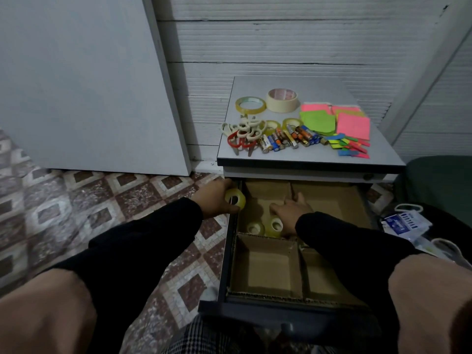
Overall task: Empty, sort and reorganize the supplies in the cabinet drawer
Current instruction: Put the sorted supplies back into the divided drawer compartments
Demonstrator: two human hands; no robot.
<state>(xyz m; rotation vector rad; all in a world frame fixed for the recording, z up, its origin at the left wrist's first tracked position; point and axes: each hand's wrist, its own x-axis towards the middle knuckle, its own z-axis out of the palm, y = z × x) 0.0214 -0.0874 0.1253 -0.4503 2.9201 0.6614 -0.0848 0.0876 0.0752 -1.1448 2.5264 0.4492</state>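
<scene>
Cardboard dividers split the open drawer [231,251] into compartments; two clear tape rolls [255,228] lie in the one just below the right hand [291,209], whose fingers spread flat and loose over its floor. The left hand [217,198], at the drawer's left edge, grips a glossy yellowish tape roll [235,198], its round hole facing the camera. Beyond both hands, the cabinet's grey tabletop [293,83] carries scissors [242,135], batteries [288,139], larger tape rings [282,100] and neon sticky notes [339,118].

Dim, soft, wide-angle warp at edges.
</scene>
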